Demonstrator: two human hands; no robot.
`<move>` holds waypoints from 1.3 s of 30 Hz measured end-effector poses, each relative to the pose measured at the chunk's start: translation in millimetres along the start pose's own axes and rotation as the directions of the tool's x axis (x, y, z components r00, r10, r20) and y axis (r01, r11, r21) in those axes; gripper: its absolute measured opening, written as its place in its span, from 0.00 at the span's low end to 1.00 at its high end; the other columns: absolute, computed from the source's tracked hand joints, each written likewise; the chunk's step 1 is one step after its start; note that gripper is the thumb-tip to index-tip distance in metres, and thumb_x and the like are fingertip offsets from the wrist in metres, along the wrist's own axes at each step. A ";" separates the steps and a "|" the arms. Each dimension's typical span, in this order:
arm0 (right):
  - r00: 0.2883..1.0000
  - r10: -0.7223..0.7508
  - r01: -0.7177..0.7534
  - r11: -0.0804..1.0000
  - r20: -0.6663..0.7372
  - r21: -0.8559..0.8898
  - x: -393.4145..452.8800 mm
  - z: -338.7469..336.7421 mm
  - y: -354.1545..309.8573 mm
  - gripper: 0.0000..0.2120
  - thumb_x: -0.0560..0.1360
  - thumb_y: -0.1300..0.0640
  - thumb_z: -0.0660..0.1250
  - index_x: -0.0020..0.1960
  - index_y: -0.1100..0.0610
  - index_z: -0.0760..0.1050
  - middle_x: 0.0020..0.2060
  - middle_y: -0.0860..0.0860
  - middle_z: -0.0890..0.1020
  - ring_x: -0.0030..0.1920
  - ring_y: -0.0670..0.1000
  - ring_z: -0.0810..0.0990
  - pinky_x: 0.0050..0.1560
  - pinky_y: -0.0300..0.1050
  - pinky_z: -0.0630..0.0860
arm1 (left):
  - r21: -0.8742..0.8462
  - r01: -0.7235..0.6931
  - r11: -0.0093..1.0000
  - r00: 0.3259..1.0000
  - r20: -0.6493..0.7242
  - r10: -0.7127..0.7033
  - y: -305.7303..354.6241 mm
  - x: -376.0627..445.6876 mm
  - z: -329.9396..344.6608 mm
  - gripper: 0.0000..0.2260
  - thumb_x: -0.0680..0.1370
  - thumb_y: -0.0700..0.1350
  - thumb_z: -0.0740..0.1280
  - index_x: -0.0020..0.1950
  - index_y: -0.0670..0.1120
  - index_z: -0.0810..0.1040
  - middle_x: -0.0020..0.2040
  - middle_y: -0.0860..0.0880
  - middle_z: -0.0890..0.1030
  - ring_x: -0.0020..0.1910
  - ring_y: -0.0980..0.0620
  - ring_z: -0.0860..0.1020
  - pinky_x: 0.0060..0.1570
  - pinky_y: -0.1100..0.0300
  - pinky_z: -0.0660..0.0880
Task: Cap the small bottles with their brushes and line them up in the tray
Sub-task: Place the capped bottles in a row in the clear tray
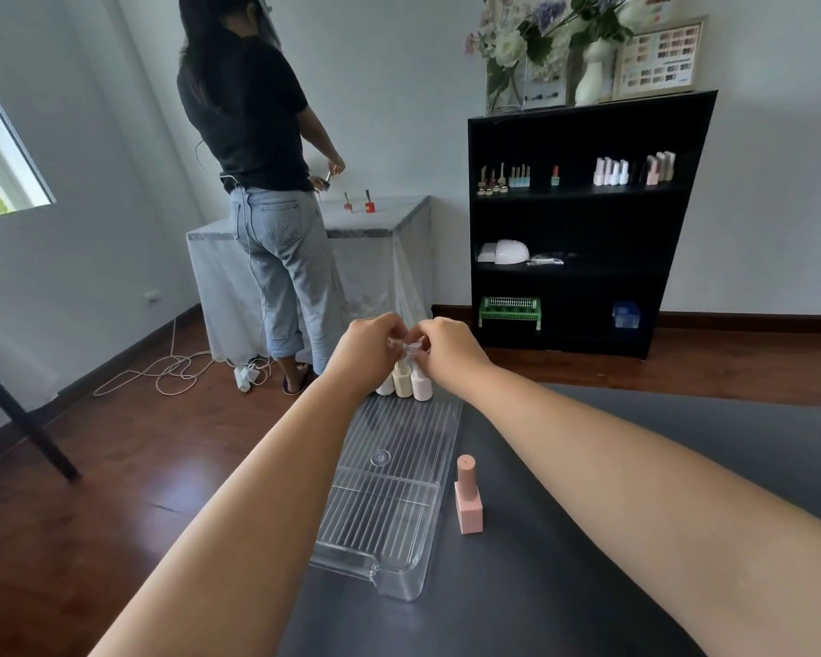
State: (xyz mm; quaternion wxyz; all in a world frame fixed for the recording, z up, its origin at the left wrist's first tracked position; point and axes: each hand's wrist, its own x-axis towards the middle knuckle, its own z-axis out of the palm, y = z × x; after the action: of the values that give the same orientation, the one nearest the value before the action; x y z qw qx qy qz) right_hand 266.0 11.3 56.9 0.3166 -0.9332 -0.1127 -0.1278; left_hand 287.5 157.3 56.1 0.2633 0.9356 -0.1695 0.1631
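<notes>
A clear ribbed plastic tray lies lengthwise on the dark table. At its far end stand three small pale bottles side by side: a white one, a cream one and a pale pink one. My left hand and my right hand meet over their tops, fingers closed on the caps; which cap each hand holds is hidden. A capped pink bottle stands upright on the table just right of the tray.
The dark table ends at a left edge close to the tray. Beyond it another person stands at a cloth-covered table with red bottles. A black shelf holds more bottles. White cables lie on the wooden floor.
</notes>
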 end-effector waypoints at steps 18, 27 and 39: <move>0.996 -0.017 0.026 0.994 -0.084 0.108 -41.8 -22.3 0.6 0.16 0.73 0.63 0.65 0.60 0.54 0.75 0.47 0.51 0.74 0.45 0.50 0.73 0.49 0.45 0.75 | -0.153 -0.014 0.988 0.981 -0.192 -0.016 13.9 -43.2 -11.2 0.12 0.74 0.36 0.70 0.55 0.46 0.78 0.53 0.49 0.81 0.47 0.55 0.80 0.48 0.60 0.76; 0.992 -0.072 0.057 0.988 0.105 0.142 -138.9 -50.1 -2.2 0.09 0.76 0.41 0.62 0.48 0.45 0.76 0.42 0.44 0.79 0.40 0.40 0.76 0.36 0.31 0.68 | -0.015 0.007 1.000 1.000 -0.010 -0.007 11.9 -112.5 -9.7 0.13 0.72 0.53 0.74 0.54 0.53 0.80 0.54 0.57 0.77 0.52 0.57 0.76 0.53 0.61 0.72; 0.986 -0.135 0.126 0.988 0.094 0.090 -168.4 -40.7 11.5 0.07 0.74 0.53 0.69 0.51 0.49 0.76 0.40 0.40 0.76 0.38 0.38 0.74 0.37 0.27 0.68 | 0.012 0.099 0.995 0.980 0.170 -0.100 11.6 -143.4 3.9 0.09 0.78 0.60 0.62 0.54 0.64 0.78 0.59 0.61 0.78 0.57 0.58 0.75 0.58 0.57 0.69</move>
State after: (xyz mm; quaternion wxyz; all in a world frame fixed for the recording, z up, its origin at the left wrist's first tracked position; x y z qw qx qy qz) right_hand 103.9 -44.7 29.5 0.3402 -0.9149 -0.1945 -0.0968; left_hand 156.1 179.0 1.4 0.2541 0.9539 -0.1441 0.0695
